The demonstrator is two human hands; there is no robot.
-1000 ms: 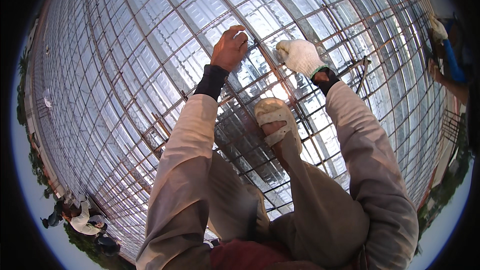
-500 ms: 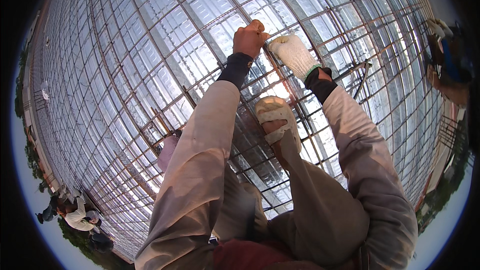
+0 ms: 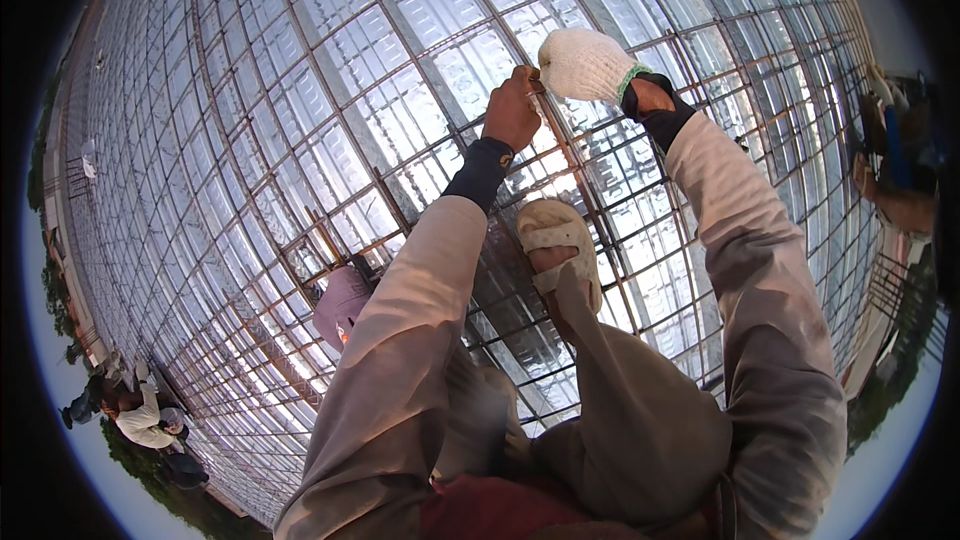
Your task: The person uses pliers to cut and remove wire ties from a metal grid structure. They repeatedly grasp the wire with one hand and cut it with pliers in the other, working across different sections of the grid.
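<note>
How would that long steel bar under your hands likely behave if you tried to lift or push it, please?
The bar would probably feel stiff and heavy for its thinness: it runs long and straight across the mesh. It likely would not roll or slide, since crossing bars hem it in. The left hand and gloved right hand meet at one crossing.

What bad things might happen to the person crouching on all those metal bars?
The left hand is bare while it works at a bar crossing of the rebar grid beside the gloved right hand; a sharp end might scratch or pinch it.

The sandal is open and rests on thin bars with gaps between them, so the foot might slip through or get scraped.

Both hands reach far forward from a crouch, so balance might tip.
</note>
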